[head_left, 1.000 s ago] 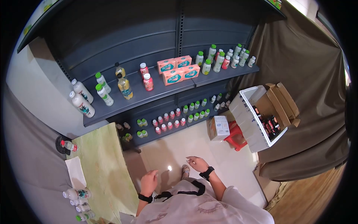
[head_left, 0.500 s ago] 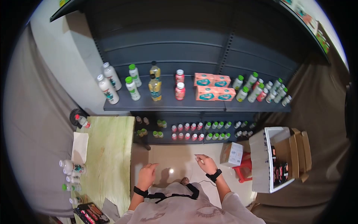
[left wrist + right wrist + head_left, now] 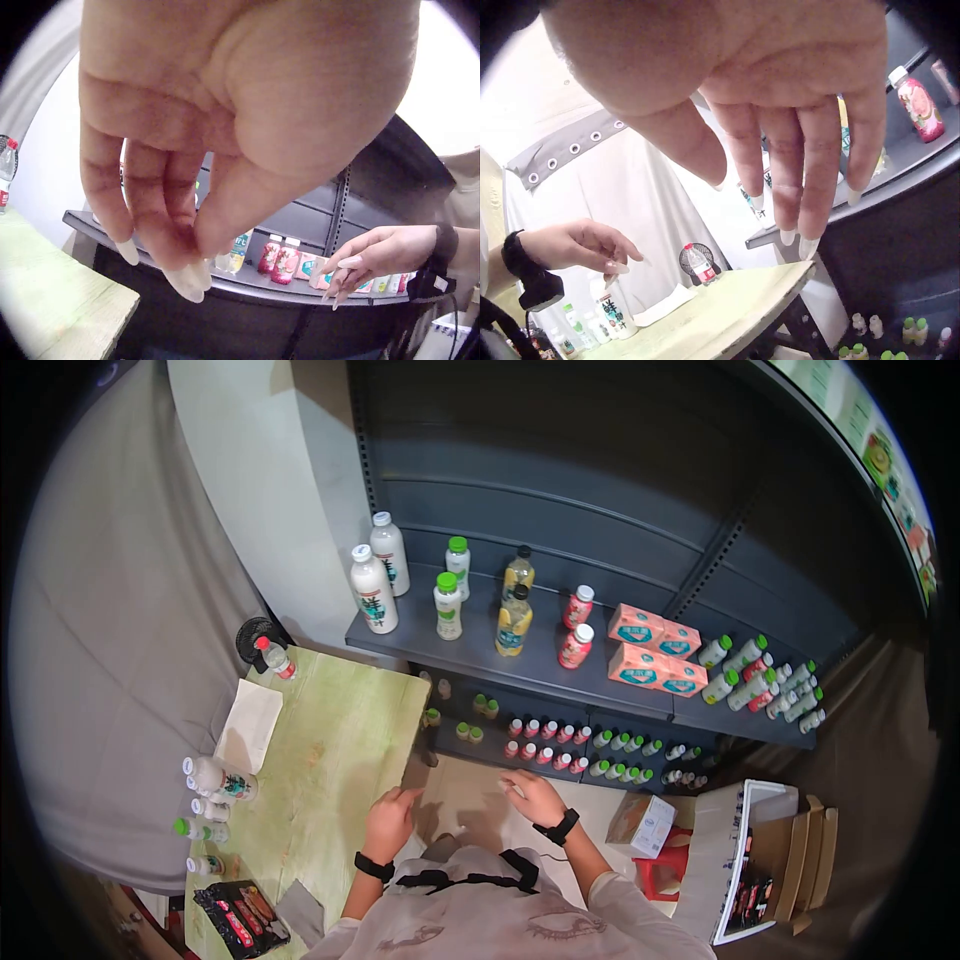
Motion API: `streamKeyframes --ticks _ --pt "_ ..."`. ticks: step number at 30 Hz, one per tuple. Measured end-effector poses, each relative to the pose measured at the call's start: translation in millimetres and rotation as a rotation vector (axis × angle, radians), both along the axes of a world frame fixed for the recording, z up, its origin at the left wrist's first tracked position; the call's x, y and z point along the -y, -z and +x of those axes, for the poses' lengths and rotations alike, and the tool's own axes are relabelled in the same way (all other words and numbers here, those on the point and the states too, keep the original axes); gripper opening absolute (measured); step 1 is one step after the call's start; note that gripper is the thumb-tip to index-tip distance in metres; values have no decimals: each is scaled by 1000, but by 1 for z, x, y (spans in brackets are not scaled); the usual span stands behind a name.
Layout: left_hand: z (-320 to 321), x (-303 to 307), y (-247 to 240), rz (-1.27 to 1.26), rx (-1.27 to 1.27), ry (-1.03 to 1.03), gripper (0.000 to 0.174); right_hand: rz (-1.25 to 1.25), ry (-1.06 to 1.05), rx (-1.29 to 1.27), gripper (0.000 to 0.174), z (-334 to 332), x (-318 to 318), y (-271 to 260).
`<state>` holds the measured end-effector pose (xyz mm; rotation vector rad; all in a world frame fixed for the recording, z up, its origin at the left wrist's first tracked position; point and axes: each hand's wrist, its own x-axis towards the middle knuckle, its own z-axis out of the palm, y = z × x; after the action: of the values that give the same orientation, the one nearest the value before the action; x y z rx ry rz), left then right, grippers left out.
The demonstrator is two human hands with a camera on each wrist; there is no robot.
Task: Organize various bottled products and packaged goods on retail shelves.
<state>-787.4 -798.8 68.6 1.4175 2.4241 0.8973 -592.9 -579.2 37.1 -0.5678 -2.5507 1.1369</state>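
Note:
My left hand (image 3: 390,827) hovers in front of my body beside the green table (image 3: 330,760), with nothing in it. In the left wrist view its fingers (image 3: 161,225) bend loosely and the thumb lies close to them. My right hand (image 3: 537,801) hangs a little to the right, also holding nothing; its fingers (image 3: 784,176) extend downward in the right wrist view. Ahead of both hands stands a dark shelf (image 3: 620,697) bearing large white bottles (image 3: 373,592), green-capped bottles (image 3: 448,608), yellow drink bottles (image 3: 514,624), pink bottles (image 3: 576,647) and pink boxes (image 3: 640,665).
On the table are a red-capped bottle (image 3: 275,659), a white sheet (image 3: 249,727), several bottles (image 3: 222,778) and a dark packet (image 3: 240,920). Rows of small bottles (image 3: 545,732) fill the lower shelf. At right are a carton (image 3: 642,825), a red stool (image 3: 668,868) and a white foam box (image 3: 715,850).
The head view has turned left, so the shelf and foam box have shifted right in the picture and more of the table shows. Both hands stay in front of the body, empty.

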Motion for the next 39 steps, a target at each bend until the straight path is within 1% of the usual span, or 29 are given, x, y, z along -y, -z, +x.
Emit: streamKeyframes --ticks 3,6,7,8,10,11,14,18,19,22,23,26,27,30,31,33,36,37,39 --pt "-22 -4 -8 42 37 -16 31 -48 4 43 30 -33 1 -12" --pt "-46 -7 -32 100 106 -2 31 -47 -30 -3 29 -64 0 -26" --pt "-53 -8 -42 140 119 6 31 20 -46 -57 29 -75 -1 -24" --pt "-61 -9 -50 181 132 12 31 1 -44 -59 29 -85 -2 -25" --pt "-80 -9 -60 223 109 11 31 -38 -46 -52 29 -110 -4 -45" --pt "-86 -9 -64 245 101 2 31 -92 -43 -33 28 -122 -6 -52" --pt "-101 -13 -82 269 129 -94 34 -57 -112 -75 28 -161 -19 -65" --pt "-132 -33 -82 316 98 -165 32 -21 -177 -161 28 -216 -43 -84" --pt "-144 -42 -76 329 81 -188 30 -53 -189 -129 28 -231 -52 -91" --pt "-176 -71 -68 297 78 -288 27 83 -234 -287 30 -281 -81 -94" --pt "-189 -84 -67 278 84 -320 26 99 -250 -272 35 -296 -92 -94" --pt "-227 -125 -65 295 -27 -391 29 114 -203 -328 40 -340 -114 -103" --pt "-241 -138 -59 314 -11 -385 37 106 -212 -310 45 -355 -124 -102" --pt "-276 -182 -42 406 90 -404 53 135 -186 -360 48 -393 -144 -97" --pt "-285 -197 -34 415 65 -434 60 128 -182 -365 52 -406 -151 -93" --pt "-302 -225 -20 435 14 -492 74 81 -206 -365 53 -428 -161 -90" --pt "-321 -252 -8 519 43 -506 91 66 -230 -360 54 -456 -169 -88" --pt "-325 -258 -5 535 62 -510 93 51 -243 -364 54 -463 -169 -88" --pt "-330 -268 -1 554 124 -473 92 28 -266 -370 53 -476 -171 -84"
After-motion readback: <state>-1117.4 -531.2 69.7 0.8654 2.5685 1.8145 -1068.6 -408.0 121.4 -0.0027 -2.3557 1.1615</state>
